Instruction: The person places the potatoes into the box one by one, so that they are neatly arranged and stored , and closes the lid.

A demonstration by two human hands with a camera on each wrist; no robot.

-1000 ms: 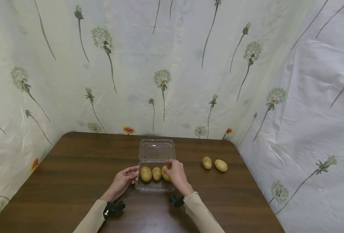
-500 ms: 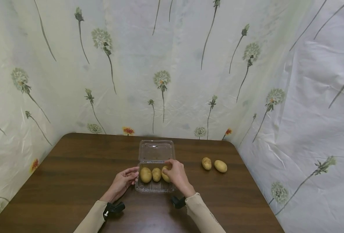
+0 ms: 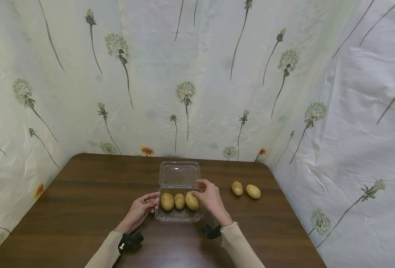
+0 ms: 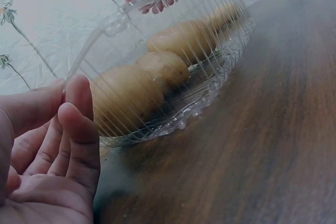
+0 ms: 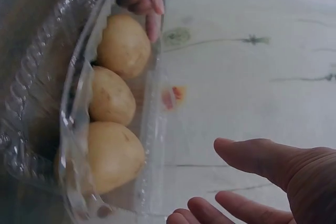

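Observation:
A clear plastic clamshell container (image 3: 180, 216) stands on the table with its lid (image 3: 180, 173) tipped back. In it three potatoes sit in a row: a left one (image 3: 167, 201), a smaller middle one (image 3: 179, 201) and a right one (image 3: 192, 201). My left hand (image 3: 138, 211) pinches the container's left rim between thumb and fingers, plain in the left wrist view. Beside the right potato is my right hand (image 3: 214, 201), holding nothing. The right wrist view shows its thumb (image 5: 257, 156) and fingers spread apart, away from the potatoes.
Two more potatoes, one upright-lying (image 3: 237, 188) and one slanted (image 3: 253, 191), lie on the brown wooden table (image 3: 117, 178) to the right of the container. A flower-printed curtain (image 3: 211, 111) hangs behind the table's far edge and at both sides.
My right hand has let go of the right potato and moved a little to the right, uncovering it. The left hand stays at the rim.

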